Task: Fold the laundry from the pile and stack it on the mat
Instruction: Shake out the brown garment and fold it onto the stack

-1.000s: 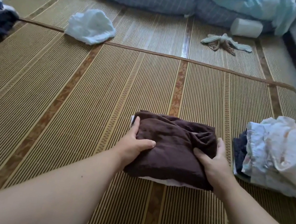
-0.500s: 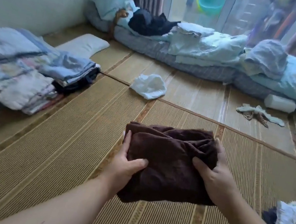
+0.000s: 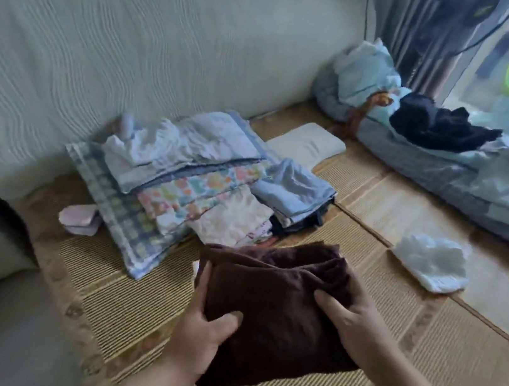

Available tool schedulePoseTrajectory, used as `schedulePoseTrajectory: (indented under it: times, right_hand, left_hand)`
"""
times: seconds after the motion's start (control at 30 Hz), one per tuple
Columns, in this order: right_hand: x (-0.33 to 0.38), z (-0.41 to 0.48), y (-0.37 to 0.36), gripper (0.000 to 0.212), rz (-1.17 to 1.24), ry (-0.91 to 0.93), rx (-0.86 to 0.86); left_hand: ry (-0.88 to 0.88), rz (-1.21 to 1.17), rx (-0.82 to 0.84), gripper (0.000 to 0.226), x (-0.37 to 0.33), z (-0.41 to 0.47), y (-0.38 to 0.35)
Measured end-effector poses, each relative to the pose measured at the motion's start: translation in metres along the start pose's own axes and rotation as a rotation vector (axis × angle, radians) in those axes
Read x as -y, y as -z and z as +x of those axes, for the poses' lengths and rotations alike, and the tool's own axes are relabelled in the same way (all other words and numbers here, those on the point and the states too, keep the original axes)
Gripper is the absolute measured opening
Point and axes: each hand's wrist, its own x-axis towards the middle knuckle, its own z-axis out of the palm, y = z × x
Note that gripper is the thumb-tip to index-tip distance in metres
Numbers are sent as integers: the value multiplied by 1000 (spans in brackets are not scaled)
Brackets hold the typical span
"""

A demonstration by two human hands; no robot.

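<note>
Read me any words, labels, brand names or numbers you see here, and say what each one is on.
No readable text anywhere.
The brown cloth, gripped by the left hand and the right hand, shows no label.
The patterned cloth in the folded stack bears coloured blotches, not letters; the picture is blurred.

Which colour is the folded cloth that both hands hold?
Dark brown; the folded cloth shows clearly in the head view.

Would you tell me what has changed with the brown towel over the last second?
The folded brown towel has been lifted off the mat and carried left toward the folded stacks. The left hand and right hand still grip its sides; its fold is unchanged.
</note>
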Motion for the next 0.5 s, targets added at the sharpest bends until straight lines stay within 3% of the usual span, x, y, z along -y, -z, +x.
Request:
schedulePoseTrajectory:
  times: [0.2, 0.33, 0.5]
  right_hand:
    - [-12, 129, -146, 65, -169, 44, 245]
    - [-48, 192, -216, 74, -353, 71, 356]
    - [-116, 240, -264, 70, -377, 51, 418]
  left_hand:
    - [-6, -1, -193, 105, 33, 87, 132]
    - [35, 26, -258, 108, 78, 130, 183]
    - [172, 119, -335, 108, 140, 168, 218]
